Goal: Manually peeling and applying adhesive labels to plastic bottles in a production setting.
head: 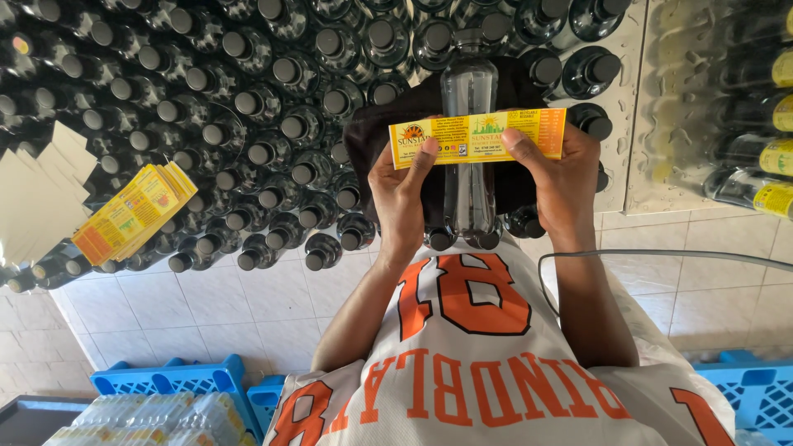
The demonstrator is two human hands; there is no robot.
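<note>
A big crowd of dark bottles with black caps (248, 103) is standing on the white tiled floor (248, 306), filling the upper left and top of the frame. They are packed close together, so they are taking up little room. At the upper right, more bottles with yellow labels (764, 157) are lying on their sides under clear plastic wrap.

The person's white and orange shirt (487, 372) is filling the bottom middle of the frame. Blue plastic crates (178, 380) are sitting at the lower left and lower right corners.

In the upper middle, a clear plastic bottle (468, 149) is lying on a dark cloth (388, 124) on the person's lap, with its cap pointing to the top of the frame. The cloth seems to be keeping the bottle from rolling.

The left hand (403, 198) and the right hand (562, 182) are holding a yellow label (477, 136) flat across the bottle. The fingers (423, 157) of the left hand are bent and pinching the label's left end. The right hand's fingers are pinching the right end. Holding both ends is keeping the label straight and tight.

At the left edge, a stack of yellow labels (132, 213) is resting on the bottle caps, close enough to reach. Beside it, a pile of plain white paper strips (37, 194) is lying too.
</note>
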